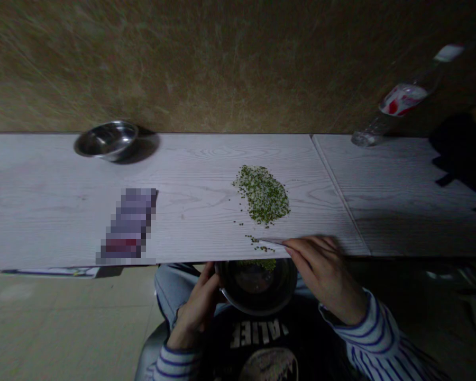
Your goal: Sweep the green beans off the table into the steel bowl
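Observation:
My left hand (206, 293) is closed on the left rim of a metal bowl (257, 307), held under the table's front edge over my lap. Small green beans show inside that bowl at its far side. At the table's edge, my right hand (321, 267) pinches a thin flat piece (272, 243), seen nearly edge-on; its exact kind is unclear. The piece touches the tabletop among a few stray green beans (264, 248). Farther in lies a spread pile of green beans (264, 196) mixed with small white grains.
A second metal bowl (107, 140) stands at the back left. In front of it lies a blurred-out flat rectangular object (129, 222). A clear bottle (402, 100) with a white cap stands back right, near dark cloth (466, 153). A seam (339, 193) crosses the table.

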### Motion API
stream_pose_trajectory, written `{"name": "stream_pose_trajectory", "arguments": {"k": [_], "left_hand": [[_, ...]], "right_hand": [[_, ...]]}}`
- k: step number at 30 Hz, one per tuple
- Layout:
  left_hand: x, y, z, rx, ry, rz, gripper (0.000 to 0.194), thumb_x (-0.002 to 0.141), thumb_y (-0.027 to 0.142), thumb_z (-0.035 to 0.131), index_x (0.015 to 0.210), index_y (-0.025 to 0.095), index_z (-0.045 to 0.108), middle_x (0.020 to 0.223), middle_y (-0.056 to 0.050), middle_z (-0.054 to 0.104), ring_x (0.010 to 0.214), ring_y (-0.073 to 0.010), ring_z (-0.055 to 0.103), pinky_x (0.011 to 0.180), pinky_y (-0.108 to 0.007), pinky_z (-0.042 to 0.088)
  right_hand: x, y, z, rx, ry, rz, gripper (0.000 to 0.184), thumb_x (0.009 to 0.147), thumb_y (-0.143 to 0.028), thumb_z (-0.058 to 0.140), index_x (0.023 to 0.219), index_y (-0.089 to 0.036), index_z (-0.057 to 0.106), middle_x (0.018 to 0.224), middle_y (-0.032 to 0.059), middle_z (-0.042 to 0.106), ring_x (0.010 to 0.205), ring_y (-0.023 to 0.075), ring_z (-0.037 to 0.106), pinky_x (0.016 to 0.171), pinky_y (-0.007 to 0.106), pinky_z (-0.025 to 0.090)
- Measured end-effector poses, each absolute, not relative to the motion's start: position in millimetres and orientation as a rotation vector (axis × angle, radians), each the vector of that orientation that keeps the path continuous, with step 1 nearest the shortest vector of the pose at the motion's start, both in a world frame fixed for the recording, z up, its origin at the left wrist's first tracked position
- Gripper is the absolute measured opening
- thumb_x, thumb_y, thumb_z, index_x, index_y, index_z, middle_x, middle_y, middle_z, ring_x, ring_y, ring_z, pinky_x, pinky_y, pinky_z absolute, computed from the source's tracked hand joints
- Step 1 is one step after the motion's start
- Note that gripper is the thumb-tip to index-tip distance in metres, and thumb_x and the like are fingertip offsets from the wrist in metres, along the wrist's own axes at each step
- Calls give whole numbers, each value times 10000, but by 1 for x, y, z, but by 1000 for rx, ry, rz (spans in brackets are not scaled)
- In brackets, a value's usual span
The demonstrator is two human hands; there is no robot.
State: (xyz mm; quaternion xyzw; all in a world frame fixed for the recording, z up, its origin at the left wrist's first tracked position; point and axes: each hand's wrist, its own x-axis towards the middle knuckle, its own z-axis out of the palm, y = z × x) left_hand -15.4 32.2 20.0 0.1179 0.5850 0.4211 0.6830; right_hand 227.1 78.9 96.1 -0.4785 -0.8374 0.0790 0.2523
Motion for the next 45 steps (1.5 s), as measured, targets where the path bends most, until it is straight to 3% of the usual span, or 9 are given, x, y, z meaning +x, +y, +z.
{"name": "stream_pose_trajectory", "arguments": {"k": [16,23,30,45], "left_hand": [[-15,31,21,259,1335,949,645,640,247,678,1270,161,570,953,-38,687,753,-185,575,555,-275,463],[-14,32,22,250,1344,952,655,629,209,651,1278,157,587,781,-4,665,681,-171,546,552,-274,453],[-15,33,23,232,1342,960,650,606,204,661,1254,179,617,905,-36,705,724,-188,586,565,-277,465],[-15,29,18,218,1364,939,696,606,206,667,1296,179,581,822,-4,675,702,-172,567,570,-271,461]], "right_hand": [[234,75,99,-1272,-2306,198,115,944,-138,537,980,-192,632,872,41,725,800,184,636,759,338,387],[228,78,101,-1223,-2330,217,121,946,-130,539,988,-198,629,878,31,730,802,174,634,756,335,382],[237,75,98,-1282,-2300,213,108,936,-132,557,986,-201,624,857,27,709,801,173,617,770,335,395],[233,64,99,-1261,-2266,272,132,936,-120,551,1007,-200,628,876,25,718,808,163,630,767,330,408]]}}
